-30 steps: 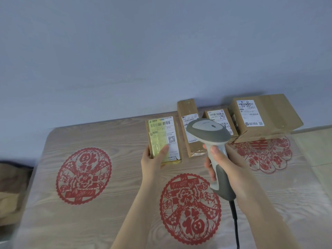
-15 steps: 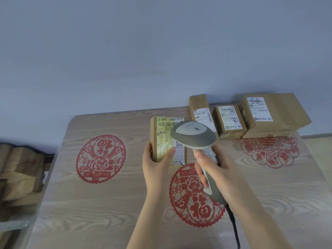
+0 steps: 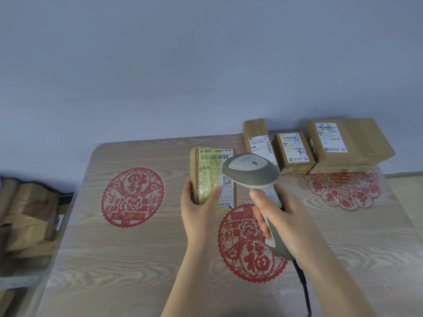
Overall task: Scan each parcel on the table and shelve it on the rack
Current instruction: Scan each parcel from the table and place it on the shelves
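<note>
My left hand [image 3: 198, 209] grips a small brown parcel [image 3: 209, 173] with a yellow-tinted shipping label, holding it above the wooden table [image 3: 137, 259] with the label facing up. My right hand [image 3: 283, 221] holds a grey and white barcode scanner [image 3: 250, 171] by its handle, and the scanner's head hangs over the right side of the parcel's label. Three more labelled parcels stand along the table's far edge: a narrow one [image 3: 257, 139], a small one [image 3: 294, 148] and a large one [image 3: 350, 143].
Red paper-cut decorations lie on the table at the left [image 3: 132, 197], centre [image 3: 249, 255] and right [image 3: 343, 191]. At the far left, beside the table, a rack [image 3: 18, 280] holds several brown parcels [image 3: 27, 216]. The scanner's black cable [image 3: 303, 284] runs off the bottom edge.
The view has swung left, so the rack with parcels shows at the left. My left hand has drawn the parcel away from the row, and the scanner head has moved over its label.
</note>
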